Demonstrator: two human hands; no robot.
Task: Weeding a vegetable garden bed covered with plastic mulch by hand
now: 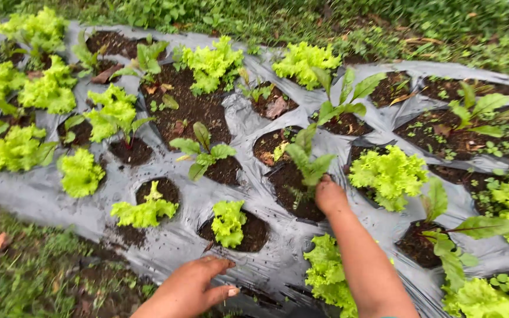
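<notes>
Right hand (330, 197) reaches into the planting hole with the dark-green seedling (308, 162), fingers buried at the stem base, grip looks closed around the lower stem but fingertips hidden by leaves so cannot tell for sure. Seedling stands upright in dark soil (287, 182), in a hole cut in the grey plastic mulch sheet (248, 123). Left hand (198, 288) lies nearer the camera than the seedling, down-left of it, palm flat on the sheet edge, released, holding nothing. A light-green lettuce (229, 221) sits between left hand and seedling; a bigger lettuce (389, 174) just right of the seedling. Judgement: work low at the stem base, pinch gently, keep leaves clear of the fingers, brace with the flat hand, avoid tearing the sheet round the hole
</notes>
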